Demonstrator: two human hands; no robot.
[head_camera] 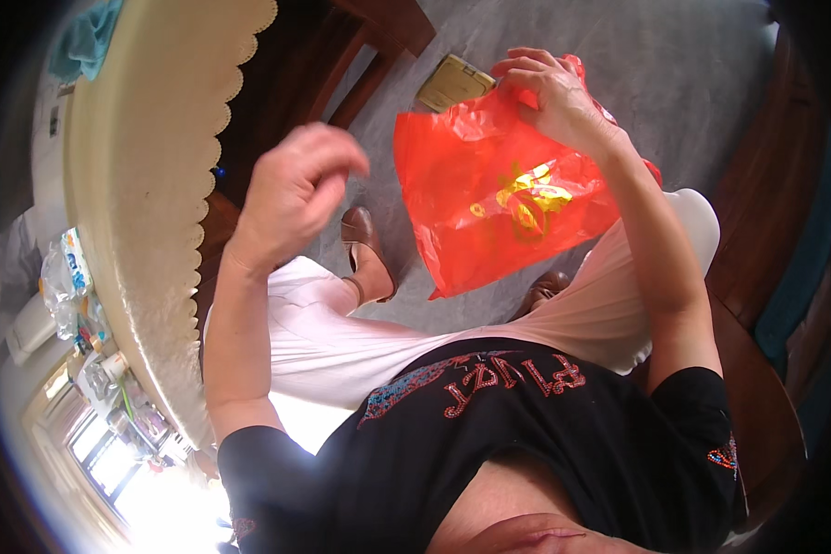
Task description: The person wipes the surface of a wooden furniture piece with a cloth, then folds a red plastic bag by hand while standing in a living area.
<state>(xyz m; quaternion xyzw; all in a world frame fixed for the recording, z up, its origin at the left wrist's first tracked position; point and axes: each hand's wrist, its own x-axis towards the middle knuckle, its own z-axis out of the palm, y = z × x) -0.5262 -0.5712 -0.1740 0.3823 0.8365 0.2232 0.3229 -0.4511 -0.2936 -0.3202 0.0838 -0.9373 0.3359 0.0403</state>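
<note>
A thin red plastic bag (457, 187) with yellow print hangs above the floor, between my knees. Its upper edge is gripped by my right hand (557, 100), and part of the bag lies behind that hand and forearm. To the left of the bag my left hand (298, 190) is raised, blurred, with bent fingers and a gap between thumb and forefinger. Nothing shows in it, and it does not touch the bag.
A table with a cream, scallop-edged cloth (159, 173) stands at the left, bearing a teal cloth (86, 41) and several packages (66, 284). A yellowish box-like object (455, 83) rests on the grey floor (637, 62). Dark wooden furniture (755, 221) is at the right.
</note>
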